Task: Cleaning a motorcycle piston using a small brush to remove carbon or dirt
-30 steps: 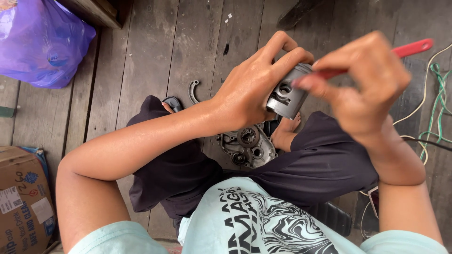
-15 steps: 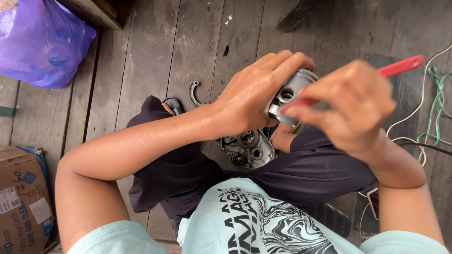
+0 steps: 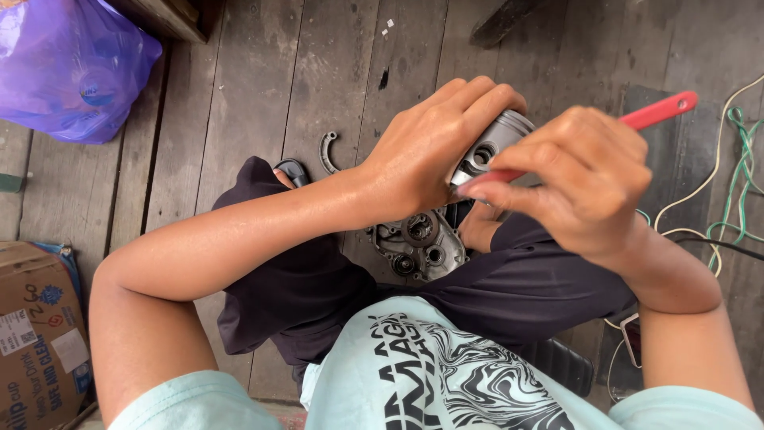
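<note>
Since a moment ago, both my hands have lifted a bit higher over the wood floor (image 3: 239, 119). Down between my knees sits the metal engine case (image 3: 418, 243). My left hand (image 3: 426, 151) is wrapped tight round the silver piston (image 3: 493, 143). My right hand (image 3: 577, 179), just beside, pinches the red-handled tool (image 3: 656, 111), its long handle slanting up and right, its tip toward the piston

A brown cardboard box (image 3: 36, 334) (white labels) sits bottom left, purple bag (image 3: 68, 68) above.
</note>
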